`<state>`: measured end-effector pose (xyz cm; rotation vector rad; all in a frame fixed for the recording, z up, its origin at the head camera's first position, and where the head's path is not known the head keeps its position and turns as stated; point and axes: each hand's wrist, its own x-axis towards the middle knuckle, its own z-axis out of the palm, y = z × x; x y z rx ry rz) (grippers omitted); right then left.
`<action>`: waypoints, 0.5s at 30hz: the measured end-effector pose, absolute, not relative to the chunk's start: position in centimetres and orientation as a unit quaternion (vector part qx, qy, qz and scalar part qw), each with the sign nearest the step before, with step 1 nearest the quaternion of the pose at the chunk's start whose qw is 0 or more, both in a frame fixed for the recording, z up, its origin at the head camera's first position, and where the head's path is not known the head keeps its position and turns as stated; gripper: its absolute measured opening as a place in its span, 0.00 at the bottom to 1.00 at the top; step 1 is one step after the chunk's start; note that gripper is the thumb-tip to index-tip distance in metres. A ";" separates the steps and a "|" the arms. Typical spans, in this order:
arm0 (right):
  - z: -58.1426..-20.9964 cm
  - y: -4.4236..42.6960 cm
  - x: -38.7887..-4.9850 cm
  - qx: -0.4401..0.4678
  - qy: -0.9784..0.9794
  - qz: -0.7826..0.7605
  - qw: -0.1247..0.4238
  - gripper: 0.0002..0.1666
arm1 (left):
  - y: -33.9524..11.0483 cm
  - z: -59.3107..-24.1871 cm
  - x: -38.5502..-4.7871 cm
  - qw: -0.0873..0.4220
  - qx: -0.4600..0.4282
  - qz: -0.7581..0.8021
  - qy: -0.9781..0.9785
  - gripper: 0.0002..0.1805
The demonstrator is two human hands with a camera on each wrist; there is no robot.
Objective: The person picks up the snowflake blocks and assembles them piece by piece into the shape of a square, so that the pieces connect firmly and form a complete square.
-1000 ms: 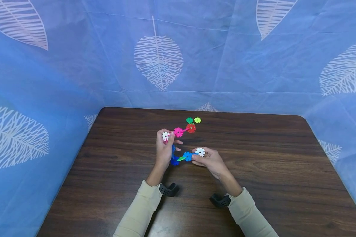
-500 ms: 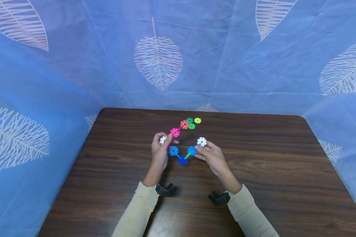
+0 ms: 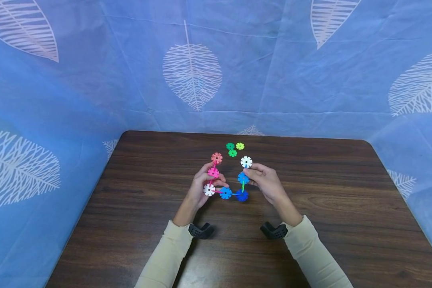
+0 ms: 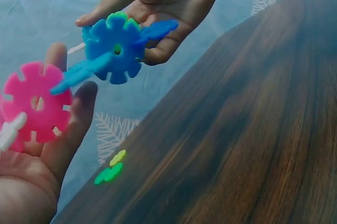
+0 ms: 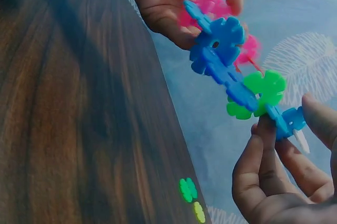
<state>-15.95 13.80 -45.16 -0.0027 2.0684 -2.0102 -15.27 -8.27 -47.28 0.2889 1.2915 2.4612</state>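
A U-shaped chain of notched plastic snowflake discs hangs between both hands above the table. My left hand [image 3: 196, 191] holds its left side by the pink disc [image 3: 213, 173], near a white disc [image 3: 209, 189]; a salmon disc [image 3: 217, 158] forms that end. Blue discs, one light blue [image 3: 225, 193] and one dark blue [image 3: 242, 195], make up the bottom. My right hand [image 3: 270, 184] pinches the light blue disc [image 3: 243, 177] under the white end disc [image 3: 246, 161]. In the right wrist view, a bright green disc [image 5: 266, 89] links two blue ones. Fingers partly hide the pieces.
Two loose green discs [image 3: 230, 146] and a yellow-green disc [image 3: 240, 146] lie near the far edge of the dark wooden table [image 3: 327, 192]. Behind it hangs a blue cloth [image 3: 259, 80] with white leaf prints.
The chain has turned and spread into a wider U. Its salmon end swung left off the loose green discs, the white right end moved farther away, and the left white disc came nearer.
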 end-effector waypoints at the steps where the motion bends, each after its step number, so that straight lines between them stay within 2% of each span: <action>1: -45.1 13.9 -16.0 -0.003 0.713 -0.689 0.128 0.28 | -8.2 -47.3 -15.2 0.178 0.106 0.868 0.451 0.29; 3: -45.1 14.0 -16.0 -0.004 0.717 -0.686 0.127 0.30 | -8.1 -47.2 -15.2 0.186 0.109 0.869 0.446 0.28; 6: -45.1 14.1 -15.9 -0.005 0.722 -0.680 0.127 0.30 | -7.9 -47.2 -15.2 0.185 0.100 0.870 0.446 0.19; 10: -45.1 14.1 -15.8 -0.001 0.732 -0.669 0.128 0.29 | -7.7 -47.2 -15.3 0.160 0.074 0.852 0.494 0.09; 13: -45.0 14.1 -15.8 -0.004 0.740 -0.661 0.128 0.28 | -7.5 -47.2 -15.5 0.133 0.041 0.824 0.550 0.17; 15: -44.9 14.0 -15.8 -0.006 0.746 -0.654 0.127 0.28 | -7.3 -47.2 -15.7 0.116 0.013 0.809 0.576 0.18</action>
